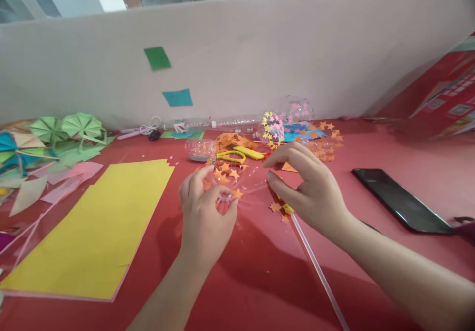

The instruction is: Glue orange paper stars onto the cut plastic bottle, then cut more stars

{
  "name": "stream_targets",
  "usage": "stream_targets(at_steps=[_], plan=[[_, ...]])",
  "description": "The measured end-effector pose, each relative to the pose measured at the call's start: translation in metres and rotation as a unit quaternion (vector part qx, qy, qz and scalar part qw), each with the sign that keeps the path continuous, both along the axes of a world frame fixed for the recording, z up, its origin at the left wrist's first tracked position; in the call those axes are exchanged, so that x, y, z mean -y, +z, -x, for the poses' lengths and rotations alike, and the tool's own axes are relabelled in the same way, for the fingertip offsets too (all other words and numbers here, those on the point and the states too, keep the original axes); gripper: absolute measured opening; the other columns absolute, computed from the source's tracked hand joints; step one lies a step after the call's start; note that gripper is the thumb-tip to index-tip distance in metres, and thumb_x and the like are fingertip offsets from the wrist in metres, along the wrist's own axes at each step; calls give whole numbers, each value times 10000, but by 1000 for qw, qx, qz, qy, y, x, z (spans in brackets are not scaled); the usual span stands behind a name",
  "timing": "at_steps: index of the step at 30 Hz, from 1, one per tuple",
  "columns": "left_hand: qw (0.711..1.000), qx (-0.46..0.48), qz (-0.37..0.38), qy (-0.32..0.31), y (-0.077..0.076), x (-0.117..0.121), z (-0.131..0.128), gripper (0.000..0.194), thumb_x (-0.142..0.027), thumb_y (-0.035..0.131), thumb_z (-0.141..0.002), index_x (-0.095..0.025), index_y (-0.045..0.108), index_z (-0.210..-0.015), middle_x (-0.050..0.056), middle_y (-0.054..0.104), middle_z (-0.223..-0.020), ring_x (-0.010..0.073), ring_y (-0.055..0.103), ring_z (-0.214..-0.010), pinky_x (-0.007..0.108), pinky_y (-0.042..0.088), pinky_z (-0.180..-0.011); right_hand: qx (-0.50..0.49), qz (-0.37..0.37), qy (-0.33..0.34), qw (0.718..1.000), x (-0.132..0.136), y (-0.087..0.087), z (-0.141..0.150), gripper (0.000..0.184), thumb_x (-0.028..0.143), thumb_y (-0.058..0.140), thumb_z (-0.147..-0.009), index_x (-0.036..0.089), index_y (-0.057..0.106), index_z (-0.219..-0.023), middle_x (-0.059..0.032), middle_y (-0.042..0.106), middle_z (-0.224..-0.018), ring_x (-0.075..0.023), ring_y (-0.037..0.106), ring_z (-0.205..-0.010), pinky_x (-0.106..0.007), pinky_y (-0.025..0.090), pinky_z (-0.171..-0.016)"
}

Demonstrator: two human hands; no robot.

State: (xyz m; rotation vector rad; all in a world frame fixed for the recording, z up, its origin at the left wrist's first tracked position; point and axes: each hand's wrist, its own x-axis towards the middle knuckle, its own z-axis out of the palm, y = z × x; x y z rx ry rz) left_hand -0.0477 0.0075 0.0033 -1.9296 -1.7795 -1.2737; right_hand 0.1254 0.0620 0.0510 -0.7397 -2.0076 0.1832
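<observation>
My left hand curls its fingers and thumb around a clear plastic bottle piece dotted with orange stars; its ring-like neck shows beside the thumb. Across from it, my right hand is held with thumb and index fingertips slightly apart, and nothing is plain to see between them. Below that hand a clear stick runs toward the front edge, with orange paper stars and a yellow bit at its upper end. Yellow-handled scissors and a yellow cutter lie just beyond the hands.
Yellow paper sheets lie at left, near folded green paper shapes. A black phone rests at right. Star-covered clear plastic pieces and bottles stand along the white partition. A red box leans at far right.
</observation>
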Motion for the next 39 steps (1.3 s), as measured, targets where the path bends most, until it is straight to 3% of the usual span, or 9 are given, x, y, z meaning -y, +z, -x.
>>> stream_targets(at_steps=[6, 8, 11, 17, 23, 26, 31, 34, 39], plan=[[1000, -3, -15, -22, 10, 7, 1, 257, -74, 618, -659, -215, 511, -846, 118, 526, -1213, 315, 475, -1148, 554, 373, -985, 107, 86, -18, 990, -7, 6, -19, 151, 94, 575, -787, 210, 507, -717, 0, 565, -723, -152, 543, -669, -265, 427, -606], [998, -5, -52, -39, 13, 10, 1, 270, -67, 597, -671, -212, 497, -876, 125, 534, -1185, 306, 479, -1132, 529, 385, -972, 200, 113, 0, 973, -9, -3, -30, 137, 89, 587, -801, 192, 559, -715, -9, 597, -728, -153, 562, -676, -259, 429, -609], [991, -9, -104, -81, 16, 15, -2, 242, -62, 572, -718, -206, 505, -899, 110, 560, -1080, 265, 515, -1046, 452, 433, -909, 327, 52, -10, 944, -11, -25, -44, 128, 54, 572, -811, 169, 618, -776, -34, 633, -754, -170, 574, -695, -274, 417, -623], [968, -22, -33, -249, 4, 24, -20, 157, -48, 469, -811, -194, 511, -851, 4, 551, -686, 138, 507, -634, 263, 434, -609, 343, 20, -27, 939, -7, -59, -42, 38, 171, 667, -792, 166, 676, -756, -80, 628, -799, -231, 565, -786, -329, 407, -678], [954, -25, 45, -294, -5, 29, -33, 141, -57, 451, -815, -174, 530, -807, -3, 544, -628, 120, 480, -559, 246, 378, -537, 308, 8, -39, 951, -1, -71, -30, 207, 61, 598, -771, 162, 615, -591, -86, 604, -713, -240, 549, -753, -359, 391, -692], [956, 17, 68, -284, -5, 30, -34, 123, -86, 459, -824, -180, 537, -808, -16, 535, -612, 106, 464, -521, 232, 371, -516, 248, 26, -50, 967, -4, -73, -33, 187, 63, 567, -772, 171, 599, -623, -62, 596, -705, -214, 553, -712, -337, 406, -674], [954, 90, 148, -245, -4, 29, -36, 112, -149, 479, -851, -188, 576, -812, -38, 542, -576, 83, 429, -450, 211, 364, -474, 112, 78, -64, 988, -1, -60, -41, 194, 126, 458, -880, 183, 581, -742, -24, 610, -766, -151, 596, -672, -266, 474, -623], [950, 92, 159, -253, -3, 29, -40, 155, -167, 474, -869, -177, 616, -807, -18, 583, -587, 87, 466, -470, 212, 379, -486, 6, 94, -17, 995, 11, -52, -40, 194, 142, 479, -891, 197, 571, -729, -21, 598, -760, -157, 596, -684, -274, 489, -618], [933, 141, 179, -277, -2, 32, -43, 204, -246, 460, -908, -174, 640, -845, 7, 619, -599, 105, 529, -502, 218, 408, -503, -1, -39, 61, 997, 31, -53, -36, 136, 95, 530, -874, 188, 621, -909, -60, 598, -846, -183, 594, -771, -317, 503, -670]])
